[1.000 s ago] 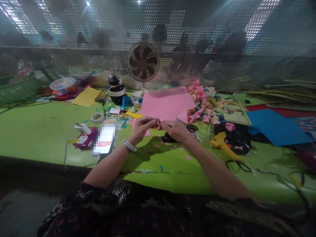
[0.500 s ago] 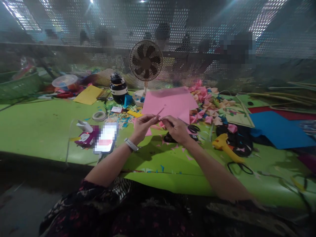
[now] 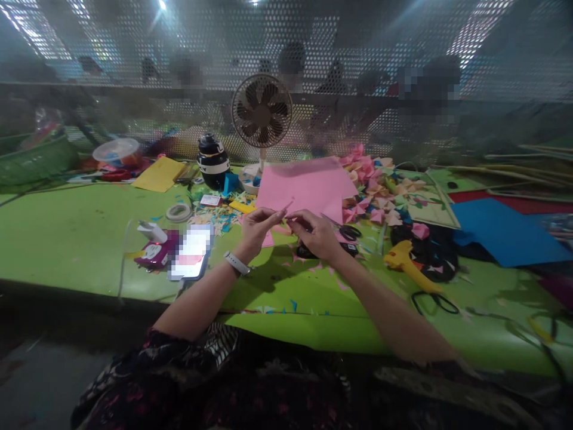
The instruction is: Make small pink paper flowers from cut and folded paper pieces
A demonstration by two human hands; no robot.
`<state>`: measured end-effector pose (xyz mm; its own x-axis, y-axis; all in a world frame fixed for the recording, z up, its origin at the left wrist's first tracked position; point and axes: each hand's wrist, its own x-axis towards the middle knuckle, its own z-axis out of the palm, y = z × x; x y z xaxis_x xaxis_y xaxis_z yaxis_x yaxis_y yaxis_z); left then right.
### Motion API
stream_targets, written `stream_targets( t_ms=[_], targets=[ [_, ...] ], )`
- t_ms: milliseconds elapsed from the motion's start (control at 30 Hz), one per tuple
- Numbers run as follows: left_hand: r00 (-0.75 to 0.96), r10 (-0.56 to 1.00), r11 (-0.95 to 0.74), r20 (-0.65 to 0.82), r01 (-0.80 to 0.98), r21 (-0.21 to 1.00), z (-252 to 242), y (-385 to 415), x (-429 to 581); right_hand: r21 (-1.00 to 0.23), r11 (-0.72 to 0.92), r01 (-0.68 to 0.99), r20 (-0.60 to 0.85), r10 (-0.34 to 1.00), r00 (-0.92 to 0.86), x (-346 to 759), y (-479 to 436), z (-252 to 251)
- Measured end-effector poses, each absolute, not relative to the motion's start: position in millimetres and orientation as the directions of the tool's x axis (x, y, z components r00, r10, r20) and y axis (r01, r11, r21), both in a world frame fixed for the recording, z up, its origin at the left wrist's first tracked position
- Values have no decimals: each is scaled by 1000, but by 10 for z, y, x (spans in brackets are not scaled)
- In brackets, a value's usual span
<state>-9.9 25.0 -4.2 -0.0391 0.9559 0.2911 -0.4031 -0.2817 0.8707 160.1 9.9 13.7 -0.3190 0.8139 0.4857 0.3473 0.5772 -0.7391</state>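
A narrow pink paper strip [image 3: 289,205] is pinched between the thumb and fingers of my left hand [image 3: 259,230], which has a white band at the wrist. Close against it, my right hand [image 3: 316,234] has its thumb and fingertips pressed together at the strip's lower end. Whether a second small piece is between them is too small to make out. Both hands are held above the green table [image 3: 268,286], in front of large pink paper sheets [image 3: 308,182]. Black-handled scissors [image 3: 349,232] lie just right of my right hand.
Folded pink and peach paper pieces [image 3: 362,197] are heaped at the back right. A yellow glue gun [image 3: 405,263] lies to the right, near blue paper [image 3: 505,233]. A phone [image 3: 191,251], a tape roll [image 3: 178,212] and a black jar [image 3: 213,161] stand left. Behind is a fan [image 3: 262,111].
My right fingers have shifted slightly left, closer to my left fingertips. The strip stays in my left hand. The whole view has moved a little.
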Motion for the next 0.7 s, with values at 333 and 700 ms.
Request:
stream_targets(
  t_ms=[333, 700],
  targets=[
    [16, 963, -238, 268, -414, 879, -77, 262, -105, -754, 570, 326, 448, 810, -379, 1655, 146, 145],
    [-47, 951, -299, 306, -402, 865, -53, 254, -108, -733, 590, 340, 478, 801, -360, 1622, 158, 113]
  ],
)
